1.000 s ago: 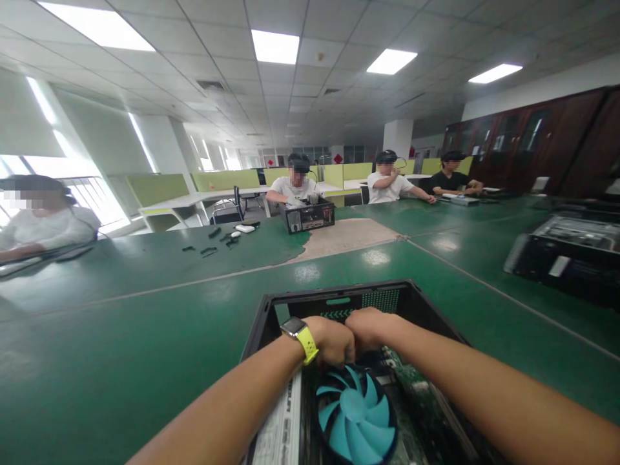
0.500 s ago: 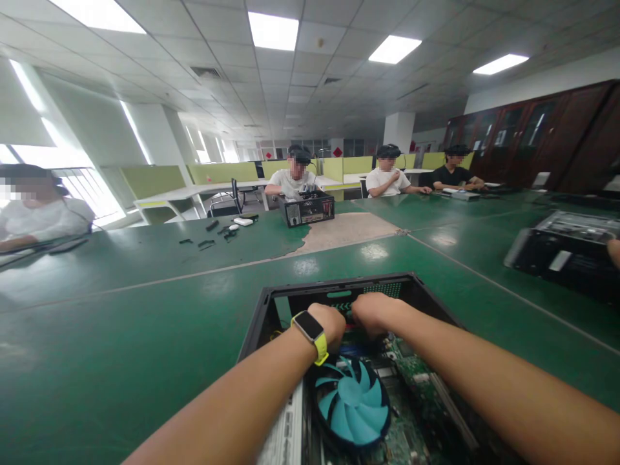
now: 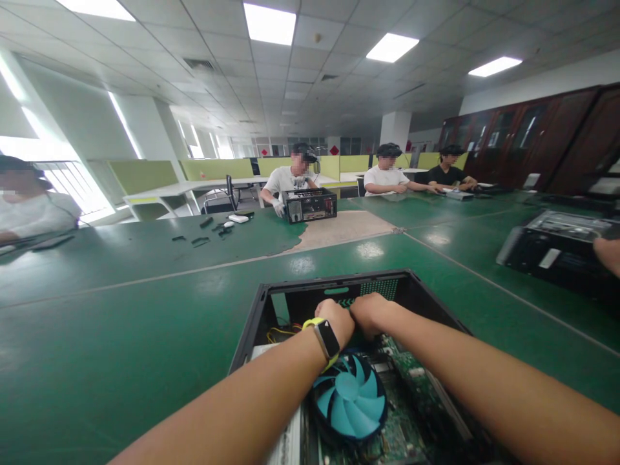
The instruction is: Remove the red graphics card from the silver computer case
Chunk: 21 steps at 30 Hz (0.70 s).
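An open black computer case (image 3: 252, 323) lies before me, its inside facing up. Both of my hands reach into its far end. My left hand (image 3: 338, 321), with a yellow-banded watch (image 3: 328, 339) on the wrist, is closed, its fingertips hidden behind the hand. Close beside it, almost touching, my right hand (image 3: 372, 315) is closed too, its fingers turned down and out of sight. What either hand grips cannot be made out. Nearer to me is a round fan with turquoise blades (image 3: 347, 387), over a green circuit board (image 3: 404, 361). Yellow and red wires (image 3: 281, 332) lie left of my left hand.
Across the green table (image 3: 145, 342), a gloved person (image 3: 285, 184) sits behind another computer case (image 3: 312, 205). Small black parts (image 3: 201, 241) and a white object (image 3: 238, 219) lie at the far left. At right, a hand (image 3: 608, 253) touches a black case (image 3: 552, 248).
My left hand has shifted right, closer to my right hand, and its wrist has turned. My right hand has barely moved. The person opposite now has a gloved hand beside their case.
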Tool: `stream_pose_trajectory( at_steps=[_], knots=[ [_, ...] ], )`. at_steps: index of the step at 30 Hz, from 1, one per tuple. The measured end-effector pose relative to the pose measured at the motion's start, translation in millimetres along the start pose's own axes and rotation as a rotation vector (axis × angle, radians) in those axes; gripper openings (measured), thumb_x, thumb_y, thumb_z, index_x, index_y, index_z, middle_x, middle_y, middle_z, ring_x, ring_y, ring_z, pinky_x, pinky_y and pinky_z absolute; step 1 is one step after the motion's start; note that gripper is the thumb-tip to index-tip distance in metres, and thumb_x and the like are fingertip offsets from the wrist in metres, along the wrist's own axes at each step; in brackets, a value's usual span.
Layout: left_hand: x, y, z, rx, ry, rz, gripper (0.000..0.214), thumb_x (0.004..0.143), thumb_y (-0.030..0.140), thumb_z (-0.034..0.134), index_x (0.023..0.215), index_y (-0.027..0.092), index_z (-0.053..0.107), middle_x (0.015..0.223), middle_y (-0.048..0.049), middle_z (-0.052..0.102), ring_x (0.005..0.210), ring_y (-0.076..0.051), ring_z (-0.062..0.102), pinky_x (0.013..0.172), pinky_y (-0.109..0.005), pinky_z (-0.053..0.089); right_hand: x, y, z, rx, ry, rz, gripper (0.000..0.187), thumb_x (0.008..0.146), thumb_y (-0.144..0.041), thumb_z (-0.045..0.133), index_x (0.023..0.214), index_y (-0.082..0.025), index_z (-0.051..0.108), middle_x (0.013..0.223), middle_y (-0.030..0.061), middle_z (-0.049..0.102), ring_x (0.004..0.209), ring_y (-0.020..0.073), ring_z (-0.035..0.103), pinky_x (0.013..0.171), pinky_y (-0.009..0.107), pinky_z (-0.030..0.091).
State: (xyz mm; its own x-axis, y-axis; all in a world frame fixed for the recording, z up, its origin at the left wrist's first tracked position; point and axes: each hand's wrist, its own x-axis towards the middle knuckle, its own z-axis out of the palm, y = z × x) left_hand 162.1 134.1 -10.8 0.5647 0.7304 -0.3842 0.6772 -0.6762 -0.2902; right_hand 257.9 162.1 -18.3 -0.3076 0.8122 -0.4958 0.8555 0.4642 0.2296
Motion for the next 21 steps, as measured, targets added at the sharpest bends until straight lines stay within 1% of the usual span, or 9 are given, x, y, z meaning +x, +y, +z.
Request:
stream_pose_trajectory(
  at_steps=[3, 6, 8, 11, 14, 21],
  knots=[
    [1.3, 1.8, -0.5, -0.001, -0.005, 0.005, 0.028, 0.085, 0.009, 0.045, 0.098, 0.013, 0.07, 0.103, -0.0139, 0.07, 0.091, -0.025, 0.066, 0.075, -0.039, 0.052, -3.8, -2.7, -1.8, -0.013, -0.022, 0.003, 0.056, 0.046, -0.021, 0.082, 0.1, -0.011, 0.069, 0.104, 0.0167, 0.067, 0.092, 0.0293, 0.064, 0.074, 0.034, 0.053],
    [-1.7, 1.9, -3.1, -0.01, 0.004, 0.027, 0.026, 0.085, 0.009, 0.046, 0.097, 0.013, 0.069, 0.103, -0.0133, 0.07, 0.093, -0.025, 0.065, 0.076, -0.039, 0.052, -5.9, -3.5, -2.7, -0.025, 0.032, 0.002, 0.053, 0.051, -0.021, 0.079, 0.102, -0.011, 0.068, 0.103, 0.0167, 0.067, 0.092, 0.0285, 0.065, 0.074, 0.033, 0.053],
    [-3.1, 1.5, -4.1, -0.013, 0.009, 0.036, 0.027, 0.086, 0.01, 0.045, 0.097, 0.013, 0.069, 0.103, -0.0133, 0.07, 0.095, -0.025, 0.065, 0.076, -0.039, 0.052, -4.8, -2.9, -2.1, -0.023, 0.047, 0.007, 0.051, 0.052, -0.021, 0.079, 0.101, -0.011, 0.069, 0.102, 0.0162, 0.068, 0.091, 0.0278, 0.065, 0.074, 0.032, 0.052],
    [-1.8, 0.7, -2.7, 0.005, -0.028, 0.027, 0.027, 0.087, 0.01, 0.044, 0.097, 0.013, 0.069, 0.104, -0.013, 0.07, 0.095, -0.026, 0.065, 0.077, -0.039, 0.052, -1.3, -1.8, -1.1, -0.021, 0.004, 0.012, 0.055, 0.047, -0.022, 0.082, 0.1, -0.012, 0.069, 0.102, 0.0162, 0.068, 0.09, 0.0287, 0.065, 0.072, 0.033, 0.053],
    [1.7, -0.4, 0.4, 0.023, -0.059, 0.019, 0.026, 0.086, 0.01, 0.046, 0.097, 0.013, 0.069, 0.106, -0.0124, 0.07, 0.094, -0.026, 0.066, 0.078, -0.039, 0.053, -0.2, -1.5, -2.2, -0.029, -0.009, 0.007, 0.059, 0.046, -0.025, 0.084, 0.102, -0.011, 0.069, 0.103, 0.0175, 0.067, 0.09, 0.0305, 0.065, 0.072, 0.036, 0.054],
    [3.2, -1.9, 3.4, 0.003, -0.034, 0.018, 0.022, 0.085, 0.011, 0.05, 0.094, 0.014, 0.07, 0.103, -0.0138, 0.07, 0.094, -0.027, 0.066, 0.079, -0.042, 0.053, -2.9, -3.0, -3.7, -0.018, -0.021, 0.01, 0.065, 0.043, -0.027, 0.086, 0.104, -0.011, 0.068, 0.105, 0.018, 0.066, 0.093, 0.0319, 0.064, 0.073, 0.038, 0.054]
  ],
)
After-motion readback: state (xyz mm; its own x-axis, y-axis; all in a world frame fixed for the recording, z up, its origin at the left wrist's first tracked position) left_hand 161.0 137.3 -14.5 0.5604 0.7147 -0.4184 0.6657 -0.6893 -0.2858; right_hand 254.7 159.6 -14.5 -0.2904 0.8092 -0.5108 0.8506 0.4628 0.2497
